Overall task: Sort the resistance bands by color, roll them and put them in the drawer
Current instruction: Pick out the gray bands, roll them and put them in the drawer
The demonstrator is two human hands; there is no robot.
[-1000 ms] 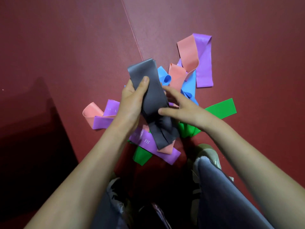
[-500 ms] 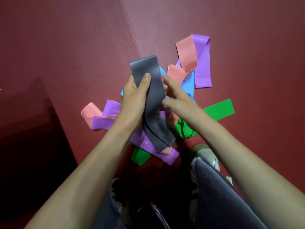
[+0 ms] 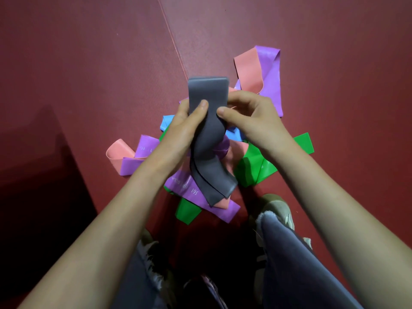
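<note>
Floor mat (image 3: 78, 63), dark red, carries a heap of pink, purple, blue, green elastic bands (image 3: 256, 168). Left hand (image 3: 185, 128) and right hand (image 3: 252, 121) pinch the flat grey elastic band (image 3: 208, 90) above it; the right has climbed level.

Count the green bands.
2: one band under the right wrist, one poking from the pile's near edge. A sliver by the left hand may be a third; others may hide.

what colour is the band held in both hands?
Dark grey. The band shows best in the head view, the only one.
</note>
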